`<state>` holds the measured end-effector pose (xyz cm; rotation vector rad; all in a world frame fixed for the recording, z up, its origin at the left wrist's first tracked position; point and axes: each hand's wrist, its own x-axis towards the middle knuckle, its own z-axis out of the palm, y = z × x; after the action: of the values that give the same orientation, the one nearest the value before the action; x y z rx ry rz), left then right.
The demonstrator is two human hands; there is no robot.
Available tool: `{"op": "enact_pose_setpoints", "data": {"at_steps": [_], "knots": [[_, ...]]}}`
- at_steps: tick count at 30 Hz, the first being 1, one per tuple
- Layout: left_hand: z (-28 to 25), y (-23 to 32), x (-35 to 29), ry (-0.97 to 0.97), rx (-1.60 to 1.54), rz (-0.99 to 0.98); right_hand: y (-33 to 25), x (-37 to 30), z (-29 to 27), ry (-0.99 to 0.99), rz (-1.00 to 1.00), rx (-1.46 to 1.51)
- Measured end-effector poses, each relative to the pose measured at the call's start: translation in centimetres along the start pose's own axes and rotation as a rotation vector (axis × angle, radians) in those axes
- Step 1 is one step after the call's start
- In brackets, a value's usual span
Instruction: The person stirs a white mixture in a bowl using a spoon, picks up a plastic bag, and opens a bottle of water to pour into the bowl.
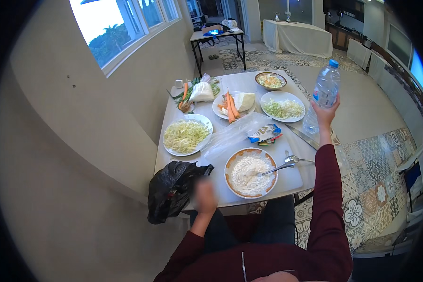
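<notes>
My right hand [326, 112] is closed around a clear plastic water bottle [327, 84] with a blue cap, held upright at the table's right edge. Beside the black plastic bag [170, 190], at the near left corner, is my left hand [204, 196]; blur hides its fingers, so I cannot tell whether it touches the bag. Between my arms sits a bowl [228, 175] with an orange-patterned rim, holding white flour [249, 171]. A spoon [279, 168] leans in the flour, its handle over the right rim. Another spoon [296, 159] lies just beyond it.
Shredded cabbage fills a left plate [168, 146] and a right plate [301, 113]. Carrots [231, 108] and a cabbage piece [244, 101] share a middle plate. A knife [303, 137], colourful packets [265, 134] and plastic film [237, 134] lie nearby. Farther back stands a bowl of shredded vegetables [270, 80].
</notes>
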<state>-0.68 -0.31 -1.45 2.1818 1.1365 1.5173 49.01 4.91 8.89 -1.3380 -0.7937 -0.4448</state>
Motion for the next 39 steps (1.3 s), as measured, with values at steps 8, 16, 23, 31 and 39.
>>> {"op": "enact_pose_setpoints", "data": {"at_steps": [8, 16, 23, 31, 39], "knots": [[0.1, 1.8, 1.0, 0.084, -0.152, -0.025, -7.3, 1.9, -9.8, 0.026, -0.156, 0.281], [-2.5, 3.4, -2.3, 0.013, -0.166, -0.039, -11.5, -8.2, -28.4, -0.285, -0.078, 0.534], [8.3, 14.7, -7.2, -1.054, -0.719, 0.477, -22.1, -14.4, -31.6, -0.584, 0.248, 0.99], [24.5, 8.4, -12.2, -1.266, -0.286, 0.713, -22.2, -15.2, -39.7, -0.523, 0.316, 0.843], [17.6, -3.4, -11.0, -1.23, -0.316, -0.036, -18.7, -12.2, -40.4, -0.846, 0.408, 0.869]]}}
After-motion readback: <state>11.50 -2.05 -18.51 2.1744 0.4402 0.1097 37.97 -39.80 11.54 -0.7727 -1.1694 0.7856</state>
